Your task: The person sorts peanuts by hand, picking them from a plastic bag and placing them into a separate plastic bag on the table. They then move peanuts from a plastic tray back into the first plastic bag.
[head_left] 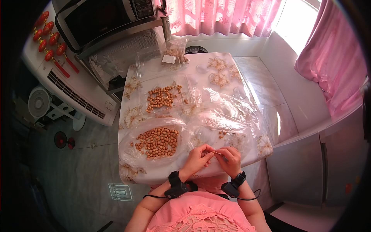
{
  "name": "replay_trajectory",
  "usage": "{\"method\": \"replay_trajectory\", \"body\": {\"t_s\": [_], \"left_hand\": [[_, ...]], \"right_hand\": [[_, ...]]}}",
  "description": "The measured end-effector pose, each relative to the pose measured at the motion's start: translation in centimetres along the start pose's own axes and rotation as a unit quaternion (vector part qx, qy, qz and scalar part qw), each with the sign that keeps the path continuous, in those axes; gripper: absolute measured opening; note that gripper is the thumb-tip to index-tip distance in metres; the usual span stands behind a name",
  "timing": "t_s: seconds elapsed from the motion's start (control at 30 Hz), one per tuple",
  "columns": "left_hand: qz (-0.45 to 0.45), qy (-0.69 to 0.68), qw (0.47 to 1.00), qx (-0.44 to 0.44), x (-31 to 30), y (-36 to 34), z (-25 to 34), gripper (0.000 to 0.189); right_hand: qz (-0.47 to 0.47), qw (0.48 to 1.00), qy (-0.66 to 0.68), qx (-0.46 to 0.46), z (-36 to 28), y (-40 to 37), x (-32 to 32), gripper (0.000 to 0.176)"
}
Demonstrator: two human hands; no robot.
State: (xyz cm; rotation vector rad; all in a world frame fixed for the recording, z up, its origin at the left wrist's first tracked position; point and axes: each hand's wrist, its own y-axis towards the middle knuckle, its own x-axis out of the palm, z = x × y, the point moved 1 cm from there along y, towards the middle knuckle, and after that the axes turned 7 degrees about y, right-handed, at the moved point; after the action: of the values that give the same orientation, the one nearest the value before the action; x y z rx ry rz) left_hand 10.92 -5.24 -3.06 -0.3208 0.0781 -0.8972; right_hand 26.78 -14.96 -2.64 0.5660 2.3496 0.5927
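Note:
My left hand (198,159) and my right hand (229,159) meet at the near edge of the table, fingertips pinched together. Whatever is between them is too small to make out. Left of my hands, a pile of reddish-brown nuts, like shelled peanuts (159,141), lies on a clear plastic bag (129,144). Just beyond my hands, a crumpled clear plastic bag (220,118) has a few nuts (222,134) by it. Farther back, more nuts (161,98) sit in a clear plastic tray (143,87).
The table has a flowered cover (131,92). At its far end stands a clear container (145,63) beside a bag with a white label (169,58). A microwave (100,19) is on a rack at the back left, and a grey cabinet (297,170) stands at the right.

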Motion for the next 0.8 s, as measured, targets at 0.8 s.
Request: {"method": "replay_trajectory", "body": {"t_s": [0.8], "left_hand": [[0.004,0.003,1.000,0.007,-0.02,0.10,-0.31,0.014]], "right_hand": [[0.004,1.000,-0.005,-0.005,0.10,0.04,0.10,0.015]]}}
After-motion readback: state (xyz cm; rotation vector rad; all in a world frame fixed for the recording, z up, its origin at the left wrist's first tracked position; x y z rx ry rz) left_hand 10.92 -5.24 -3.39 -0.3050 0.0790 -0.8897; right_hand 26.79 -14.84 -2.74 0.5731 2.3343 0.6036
